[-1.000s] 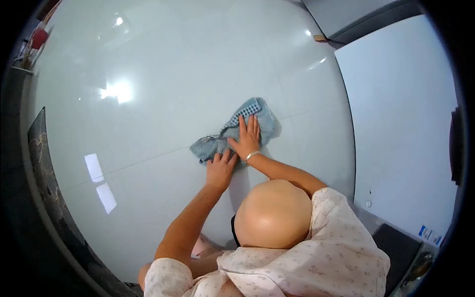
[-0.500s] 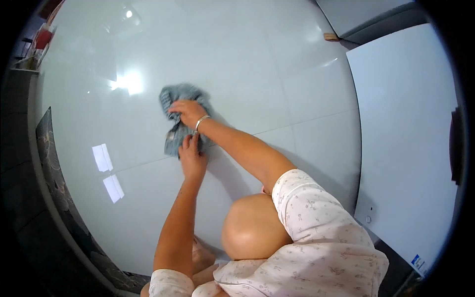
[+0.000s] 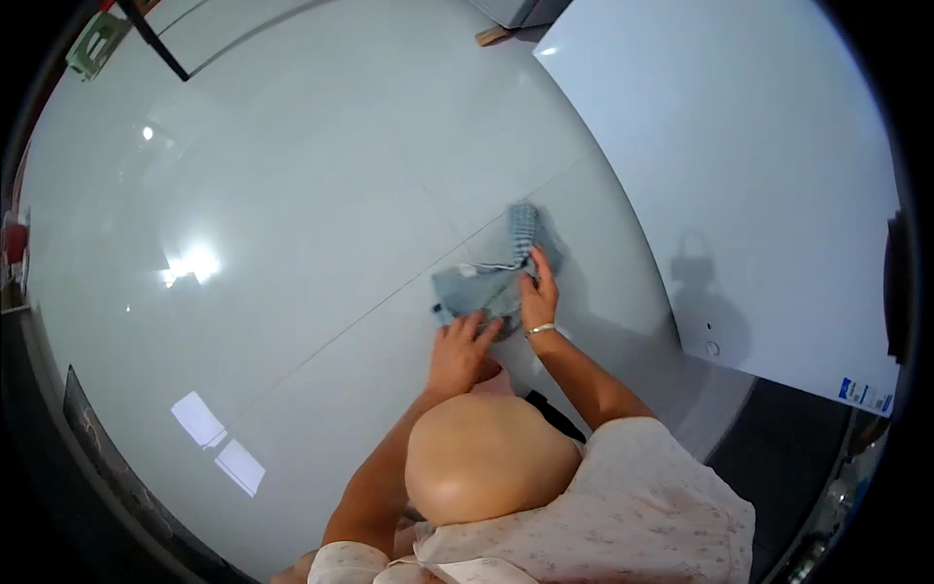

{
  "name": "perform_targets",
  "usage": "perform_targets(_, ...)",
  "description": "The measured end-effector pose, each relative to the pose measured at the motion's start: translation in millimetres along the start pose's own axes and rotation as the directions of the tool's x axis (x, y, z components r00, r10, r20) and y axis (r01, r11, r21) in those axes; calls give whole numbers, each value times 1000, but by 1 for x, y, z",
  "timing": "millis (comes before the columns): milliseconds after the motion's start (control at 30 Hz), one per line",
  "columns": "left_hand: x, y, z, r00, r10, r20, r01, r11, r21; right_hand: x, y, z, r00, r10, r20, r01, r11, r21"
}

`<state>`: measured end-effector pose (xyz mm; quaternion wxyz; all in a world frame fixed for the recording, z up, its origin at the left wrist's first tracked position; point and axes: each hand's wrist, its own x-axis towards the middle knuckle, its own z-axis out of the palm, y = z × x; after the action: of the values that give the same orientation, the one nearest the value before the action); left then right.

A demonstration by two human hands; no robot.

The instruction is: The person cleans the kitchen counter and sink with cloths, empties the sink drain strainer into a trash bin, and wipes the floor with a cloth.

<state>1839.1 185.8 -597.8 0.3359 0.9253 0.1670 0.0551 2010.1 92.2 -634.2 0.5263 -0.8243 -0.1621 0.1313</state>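
Note:
A crumpled grey-blue cloth with a checked band lies on the glossy tiled floor, close in front of my bent knee. My left hand rests on its near edge, fingers spread apart over the fabric. At the cloth's right side, my right hand has its thumb and fingers closed around a bunched part; a silvery bracelet circles that wrist. Some fingertips are lost among the folds, and the fabric is slightly smeared by motion.
A large white panel stands along the right. A small wooden block sits by a grey unit at the top. Far left are a green stool and a black leg. A dark patterned strip edges the floor.
Both hands and the cloth have come nearer my knee and the white panel. The cloth's folds lie differently, and the view has turned, bringing the green stool into sight.

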Motion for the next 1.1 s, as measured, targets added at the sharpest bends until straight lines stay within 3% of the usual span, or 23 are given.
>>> perform_targets(67,2,8,16,987,99,127,-92,994,-61,-13,37,-8,993,88,-74,-91,994,-51)
perform_targets(100,0,4,19,986,110,129,-103,993,-62,-18,60,-2,995,24,-100,-50,963,-265)
perform_targets(133,-5,-7,20,984,44,175,-40,999,-29,-17,53,8,993,-44,-110,-12,884,-467)
perform_targets(167,-8,-15,32,974,-28,227,27,1000,9,-14,58,24,993,18,-114,-70,877,-474)
perform_targets(200,-15,-28,36,987,-54,151,56,998,-5,-12,42,47,998,28,-49,-51,814,-579)
perform_targets(267,-23,-38,27,989,-139,55,142,989,-50,-6,19,89,981,-167,97,193,828,-526)
perform_targets(367,-27,-52,14,949,-306,-69,289,938,-191,11,-25,135,862,-273,427,450,799,-398)
perform_targets(433,-23,-52,5,932,-352,-86,337,929,-154,14,-31,160,793,-258,553,425,883,-198)
perform_targets(500,-16,-50,-5,891,-414,-186,396,909,-128,21,-36,169,697,-358,621,486,873,-42)
perform_targets(533,-13,-47,-10,900,-396,-181,378,917,-126,23,-37,166,697,-365,617,488,872,-36)
perform_targets(600,-8,-33,-15,926,-331,-183,310,941,-135,22,-40,143,753,-387,532,379,916,129)
perform_targets(667,-3,-25,-6,965,-200,-171,172,971,-165,23,-38,104,845,-363,393,329,932,155)
perform_targets(733,8,-2,-2,992,-102,-76,82,969,-235,24,-25,56,954,-208,215,179,973,146)
perform_targets(800,23,18,11,999,-36,-24,27,959,-283,29,-8,3,995,-99,20,99,995,-10)
perform_targets(867,35,31,32,983,50,174,4,955,-296,38,36,-39,976,27,-215,7,988,154)
perform_targets(900,37,34,34,983,52,178,4,954,-298,44,42,-59,952,69,-297,-41,994,101)
perform_targets(967,40,36,36,902,-1,431,157,933,-325,63,58,-87,921,106,-374,-95,994,49)
perform_targets(1033,33,32,37,905,-31,424,186,925,-331,87,98,-92,851,192,-489,-259,963,-71)
perform_targets(1067,30,28,36,873,-91,480,289,889,-356,102,108,-87,856,198,-478,-261,963,-68)
perform_targets(1100,26,25,36,832,-149,535,391,842,-373,118,117,-80,859,103,-501,-249,940,-233)
